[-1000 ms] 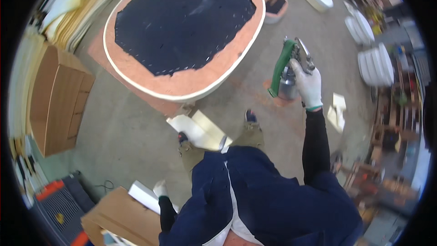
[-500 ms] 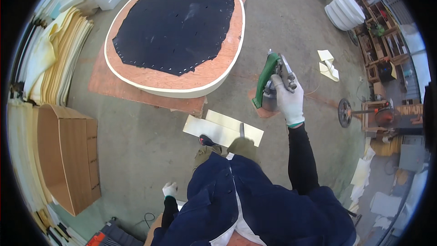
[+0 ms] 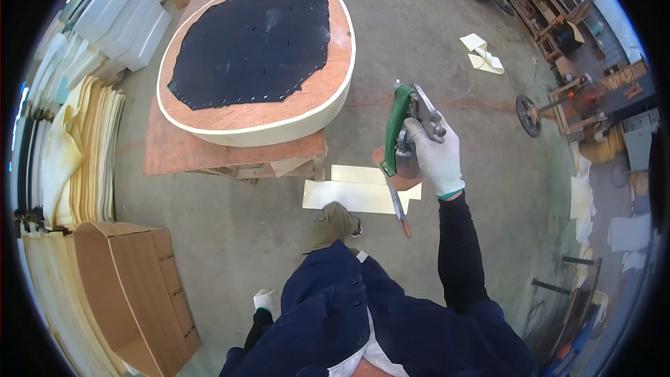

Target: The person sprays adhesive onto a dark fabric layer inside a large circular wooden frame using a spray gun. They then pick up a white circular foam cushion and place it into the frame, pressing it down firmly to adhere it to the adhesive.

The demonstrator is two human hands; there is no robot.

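In my right hand (image 3: pixel 438 157), gloved in white, is a green-bodied metal tool (image 3: pixel 398 129) with grey metal parts and a slim silver piece at the top. The fingers are wrapped round its grey side, and its exact kind is not clear. A brown rounded piece (image 3: pixel 405 183) shows below it; I cannot tell whether it is joined to the tool. My left hand (image 3: pixel 265 299), also gloved in white, hangs low by my side with its fingers curled and nothing visible in them. Ahead at the left, an oval wooden frame (image 3: pixel 230 117) with black fabric stapled on it lies on a wooden bench (image 3: pixel 209 156).
Cream sheets (image 3: pixel 335 197) lie on the floor before me, with a wooden-handled knife (image 3: pixel 399 211) across them. A large cardboard box (image 3: pixel 139 300) and stacked foam sheets (image 3: pixel 87 153) line the left. White scraps (image 3: pixel 481 52) and a wheeled stand (image 3: pixel 529 116) are at the right.
The view has turned and shifted, with the frame now slightly further left. My legs have moved, and more of the knife shows. My right hand still grips the green tool.
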